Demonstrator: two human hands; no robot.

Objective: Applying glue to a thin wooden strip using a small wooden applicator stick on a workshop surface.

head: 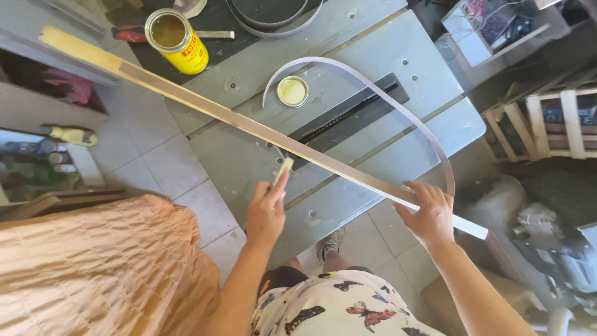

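A long thin wooden strip (205, 107) lies diagonally across the grey saw table (373, 56). My left hand (266, 211) grips a small pale applicator (283, 170) whose tip touches the strip near its middle. My right hand (428, 213) presses on the strip close to its near end, fingers spread over it. A curved grey edge band (379, 93) arcs from beside the tin's lid (292, 91) round to my right hand. An open yellow glue tin (176, 38) stands at the table's far left.
A peach-coloured quilted cloth (93, 267) covers something at the lower left. Shelves with bottles (43, 155) stand left, wooden crates (547, 121) right. A dark slot (354, 112) runs across the table. My foot (329, 244) is on the tiled floor.
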